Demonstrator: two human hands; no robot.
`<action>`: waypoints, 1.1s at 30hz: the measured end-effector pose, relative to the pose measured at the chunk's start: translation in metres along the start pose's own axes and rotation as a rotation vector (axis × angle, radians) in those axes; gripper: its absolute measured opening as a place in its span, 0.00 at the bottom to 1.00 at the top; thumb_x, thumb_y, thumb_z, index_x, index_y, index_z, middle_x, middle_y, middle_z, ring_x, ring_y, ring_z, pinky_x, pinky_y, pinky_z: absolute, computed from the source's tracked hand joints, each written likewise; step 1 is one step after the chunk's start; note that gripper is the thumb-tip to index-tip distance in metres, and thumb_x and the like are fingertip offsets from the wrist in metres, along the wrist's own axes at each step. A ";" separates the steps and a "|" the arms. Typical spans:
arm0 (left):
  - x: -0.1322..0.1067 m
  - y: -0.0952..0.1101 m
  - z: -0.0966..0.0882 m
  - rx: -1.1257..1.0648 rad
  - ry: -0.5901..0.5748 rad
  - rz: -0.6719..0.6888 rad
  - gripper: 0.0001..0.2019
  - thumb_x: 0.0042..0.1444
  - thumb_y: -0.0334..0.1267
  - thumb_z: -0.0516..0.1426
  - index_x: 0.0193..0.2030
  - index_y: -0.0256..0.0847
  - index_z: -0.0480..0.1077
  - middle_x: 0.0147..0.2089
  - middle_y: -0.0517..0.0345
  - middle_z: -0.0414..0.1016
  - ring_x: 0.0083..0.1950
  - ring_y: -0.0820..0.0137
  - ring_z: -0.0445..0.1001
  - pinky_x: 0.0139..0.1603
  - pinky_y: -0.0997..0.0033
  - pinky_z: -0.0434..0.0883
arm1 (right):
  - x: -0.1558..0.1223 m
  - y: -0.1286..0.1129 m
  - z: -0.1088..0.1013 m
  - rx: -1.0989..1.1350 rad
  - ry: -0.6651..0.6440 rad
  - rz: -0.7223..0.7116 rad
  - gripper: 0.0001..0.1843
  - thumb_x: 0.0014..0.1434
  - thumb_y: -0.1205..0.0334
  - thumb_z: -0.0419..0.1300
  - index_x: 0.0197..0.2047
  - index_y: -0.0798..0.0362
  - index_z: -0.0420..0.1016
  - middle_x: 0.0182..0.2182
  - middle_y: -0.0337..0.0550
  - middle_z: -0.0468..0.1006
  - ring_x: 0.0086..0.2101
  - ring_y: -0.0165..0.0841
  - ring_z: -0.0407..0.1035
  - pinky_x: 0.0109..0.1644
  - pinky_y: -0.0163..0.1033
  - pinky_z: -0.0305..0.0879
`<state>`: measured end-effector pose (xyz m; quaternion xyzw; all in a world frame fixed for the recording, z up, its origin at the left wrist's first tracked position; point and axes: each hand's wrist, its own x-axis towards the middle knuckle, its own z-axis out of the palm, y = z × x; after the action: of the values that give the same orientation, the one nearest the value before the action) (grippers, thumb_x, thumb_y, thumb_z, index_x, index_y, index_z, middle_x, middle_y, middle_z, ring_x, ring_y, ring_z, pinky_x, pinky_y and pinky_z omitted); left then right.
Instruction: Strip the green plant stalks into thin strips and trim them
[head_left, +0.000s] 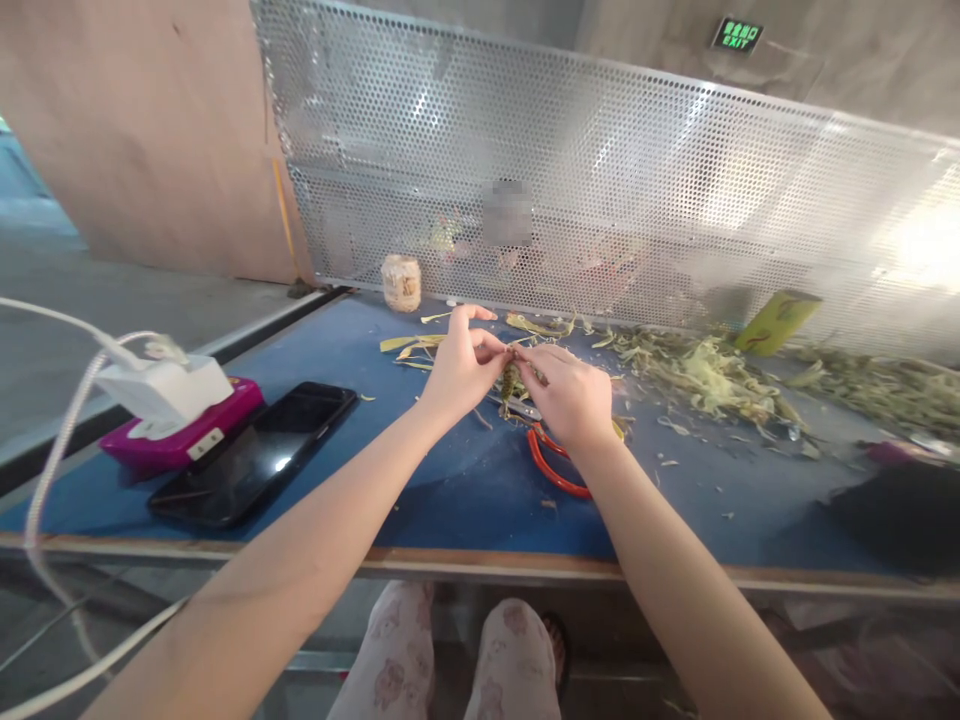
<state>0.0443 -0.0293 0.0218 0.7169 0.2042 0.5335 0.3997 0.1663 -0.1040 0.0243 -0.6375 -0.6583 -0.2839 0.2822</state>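
Note:
Both hands meet above the middle of the blue-topped table (450, 500). My left hand (466, 362) is closed in a pinch, thumb and forefinger together, with its other fingers curled above. My right hand (571, 392) pinches at the same spot, its fingertips touching those of the left. From between the fingertips hangs a small greenish-brown dried plant piece (508, 382); its upper end is hidden by the fingers. Scissors with red handles (556, 472) lie under my right hand, which partly covers them. Yellow-green leaf strips (411, 346) lie just beyond my left hand.
A heap of dried plant strips (697, 375) spreads at the right, near a yellow-green box (778, 322). At the left lie a black phone (255, 455) and a purple power strip (180, 425) with a white charger. A jar (401, 283) stands before the perforated metal screen (585, 180).

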 end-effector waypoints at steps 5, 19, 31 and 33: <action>0.000 -0.001 0.000 0.038 0.006 0.001 0.20 0.45 0.29 0.57 0.42 0.43 0.52 0.27 0.65 0.71 0.29 0.73 0.74 0.35 0.71 0.71 | 0.000 0.000 -0.003 -0.056 -0.042 -0.020 0.17 0.60 0.56 0.46 0.41 0.48 0.74 0.36 0.41 0.77 0.29 0.29 0.69 0.25 0.32 0.51; -0.002 0.008 -0.004 0.126 -0.078 0.000 0.19 0.45 0.27 0.55 0.42 0.43 0.52 0.28 0.66 0.71 0.30 0.73 0.76 0.34 0.73 0.70 | 0.010 0.017 0.008 0.488 -0.122 0.060 0.08 0.51 0.65 0.56 0.34 0.52 0.75 0.30 0.39 0.76 0.28 0.28 0.66 0.35 0.34 0.62; 0.002 0.000 -0.008 0.097 0.006 0.026 0.17 0.45 0.27 0.56 0.39 0.41 0.53 0.26 0.65 0.70 0.30 0.74 0.75 0.36 0.73 0.71 | 0.008 0.014 -0.006 0.346 -0.036 -0.109 0.10 0.56 0.60 0.53 0.36 0.50 0.75 0.36 0.40 0.76 0.38 0.30 0.67 0.41 0.34 0.61; 0.003 0.001 -0.008 0.095 0.020 0.026 0.17 0.45 0.26 0.55 0.39 0.41 0.53 0.26 0.65 0.71 0.30 0.74 0.74 0.36 0.72 0.71 | 0.008 0.013 -0.009 0.366 -0.030 -0.106 0.09 0.56 0.61 0.53 0.35 0.50 0.75 0.35 0.40 0.76 0.36 0.30 0.67 0.40 0.34 0.61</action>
<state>0.0375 -0.0248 0.0247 0.7323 0.2238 0.5357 0.3561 0.1791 -0.1046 0.0362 -0.5440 -0.7359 -0.1642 0.3681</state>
